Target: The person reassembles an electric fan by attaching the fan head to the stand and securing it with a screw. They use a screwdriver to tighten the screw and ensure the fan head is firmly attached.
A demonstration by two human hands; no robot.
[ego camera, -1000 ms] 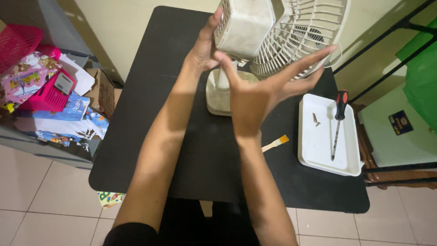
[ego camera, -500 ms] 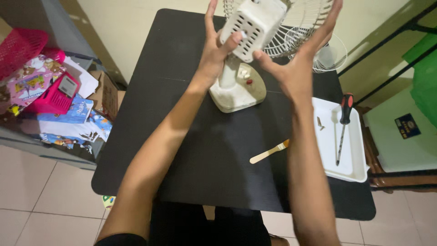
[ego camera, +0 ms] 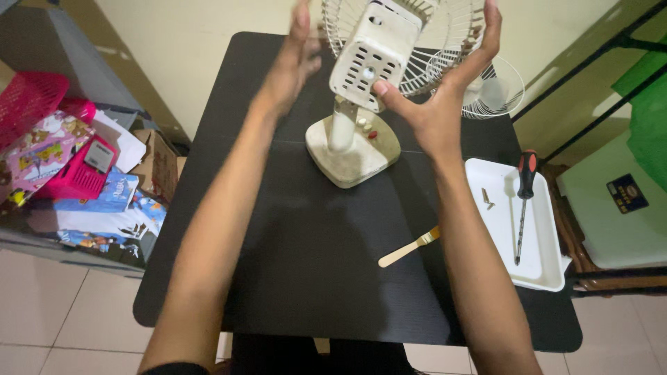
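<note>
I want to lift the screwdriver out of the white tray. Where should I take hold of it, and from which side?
Take the screwdriver by its red-and-black handle, the thick end lying toward the far end of the white tray. Come straight down from above: it lies flat, lengthwise along the tray's right side, with the thin shaft pointing toward you. The handle is the only part that offers a firm grip.
</note>
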